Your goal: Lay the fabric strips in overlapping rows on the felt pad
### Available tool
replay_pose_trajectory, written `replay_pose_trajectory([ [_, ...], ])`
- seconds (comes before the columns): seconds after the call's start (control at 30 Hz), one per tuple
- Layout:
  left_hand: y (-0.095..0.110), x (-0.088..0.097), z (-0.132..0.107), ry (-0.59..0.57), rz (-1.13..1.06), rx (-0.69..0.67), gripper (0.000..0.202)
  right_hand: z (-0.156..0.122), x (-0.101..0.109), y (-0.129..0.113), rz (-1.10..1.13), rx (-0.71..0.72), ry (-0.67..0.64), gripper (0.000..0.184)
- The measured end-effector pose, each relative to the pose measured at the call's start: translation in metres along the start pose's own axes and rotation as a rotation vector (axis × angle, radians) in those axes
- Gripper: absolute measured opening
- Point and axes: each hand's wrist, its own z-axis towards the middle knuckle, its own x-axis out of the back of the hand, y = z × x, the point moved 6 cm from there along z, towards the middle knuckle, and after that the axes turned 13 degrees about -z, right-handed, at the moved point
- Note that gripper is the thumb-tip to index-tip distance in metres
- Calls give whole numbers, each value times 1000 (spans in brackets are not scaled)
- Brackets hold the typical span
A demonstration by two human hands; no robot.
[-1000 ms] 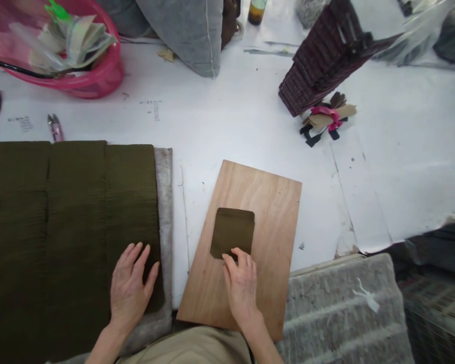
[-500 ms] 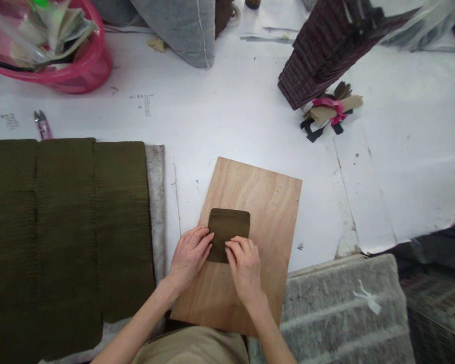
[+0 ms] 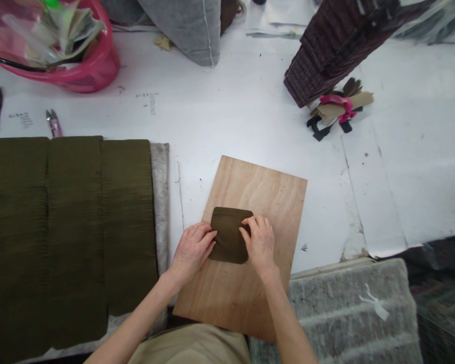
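Observation:
A small olive-brown fabric piece (image 3: 229, 237), pocket-shaped with a banded top edge, lies on a wooden board (image 3: 258, 187). My left hand (image 3: 195, 247) pinches its left edge between thumb and fingers. At the upper right edge, my right hand (image 3: 260, 240) has thumb and fingertips closed on the cloth. The fingers partly hide both side edges. To the left, overlapping rows of olive fabric pieces (image 3: 72, 227) lie on a grey cloth (image 3: 160, 202).
A pink basket (image 3: 106, 65) of odds and ends stands at the back left, with thread snips (image 3: 53, 123) below it. A dark maroon stack (image 3: 326, 55) and a bundle of fabric strips (image 3: 335, 108) sit at the back right. Grey padding (image 3: 349, 308) lies front right.
My right hand has moved from the middle of the fabric piece to its right edge. The left hand stays at the left edge. The whole view has shifted slightly.

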Motion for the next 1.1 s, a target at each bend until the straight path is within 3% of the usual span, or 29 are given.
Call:
replay_pose_trajectory([
  [0.1, -1, 0, 4, -44, -1, 24, 22, 2, 2, 2, -4, -13, 24, 12],
  [0.23, -2, -1, 6, -86, -2, 55, 24, 4, 1, -1, -35, 25, -37, 8],
  [0.37, 3, 4, 13, -46, 23, 30, 42, 0, 2, -6, 12, 103, -67, 12],
  [0.5, 10, 1, 26, -114, 14, -91, 51, -14, -1, -7, 297, 145, -89, 14],
  [0.6, 10, -4, 34, -201, -35, -107, 32, -22, -8, 2, 562, 1, -121, 14],
  [0.7, 7, -3, 37, -184, -135, -34, 12, -24, -15, 12, 631, -189, -110, 15],
  [0.8, 2, 0, 36, -139, -303, 109, 9, -22, -16, 12, 583, -247, -98, 16],
  [0.97, -12, -6, 23, -119, -476, 440, 20, -20, -15, 10, 518, -266, -87, 20],
  [1.1, -19, -12, 14, -125, -508, 507, 32, -22, -17, 10, 502, -283, -64, 20],
])
